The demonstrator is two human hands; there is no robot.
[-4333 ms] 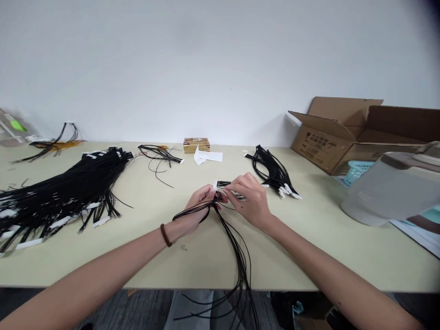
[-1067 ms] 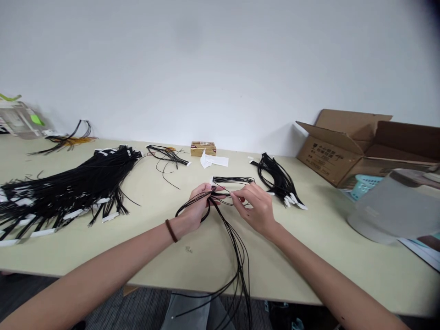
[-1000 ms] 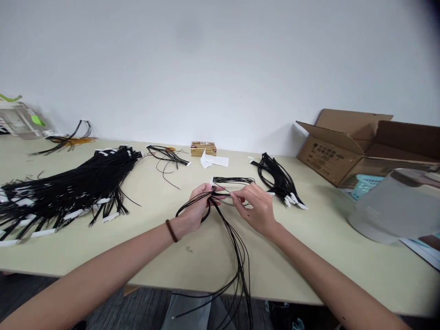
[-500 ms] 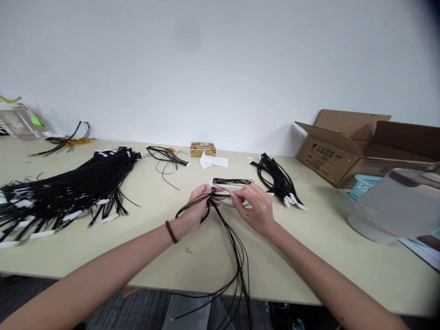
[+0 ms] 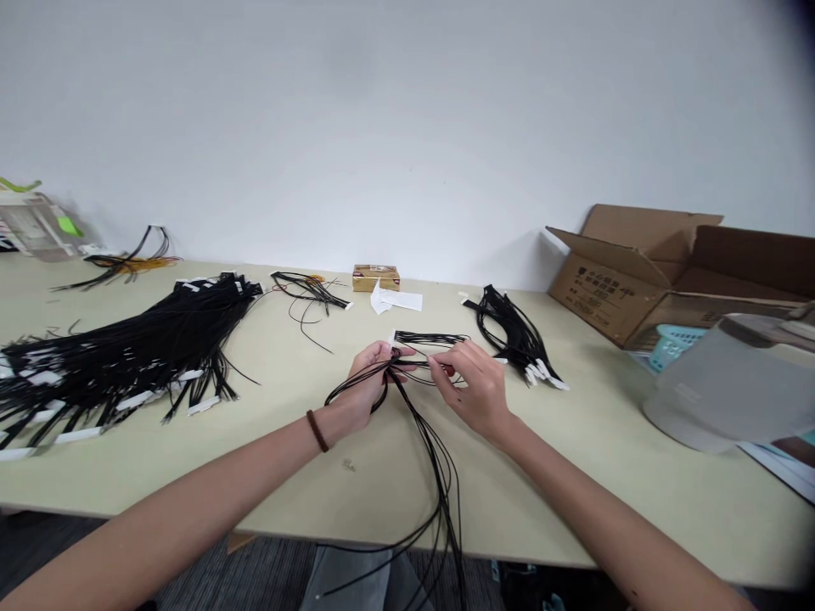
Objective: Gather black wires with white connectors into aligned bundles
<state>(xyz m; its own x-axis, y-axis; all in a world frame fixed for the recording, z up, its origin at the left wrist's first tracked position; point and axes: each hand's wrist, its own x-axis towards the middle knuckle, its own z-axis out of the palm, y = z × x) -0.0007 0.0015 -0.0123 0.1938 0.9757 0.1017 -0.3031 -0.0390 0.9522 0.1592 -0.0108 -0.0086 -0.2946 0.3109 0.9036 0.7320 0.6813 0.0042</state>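
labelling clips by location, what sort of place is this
Probably a small workshop or office, going by the large pile of black cables, the wire bundle being handled at the table, and the open cardboard box.

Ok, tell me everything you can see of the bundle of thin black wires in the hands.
The bundle of thin black wires looks flexible and plastic-coated. A small white piece, apparently a connector, sits at its head, with a flat row of strands running right. The left hand grips it there; the right hand appears to pinch strands alongside. Some strands loop leftward over the left hand; others droop past the near edge of the cream table, ends loose.
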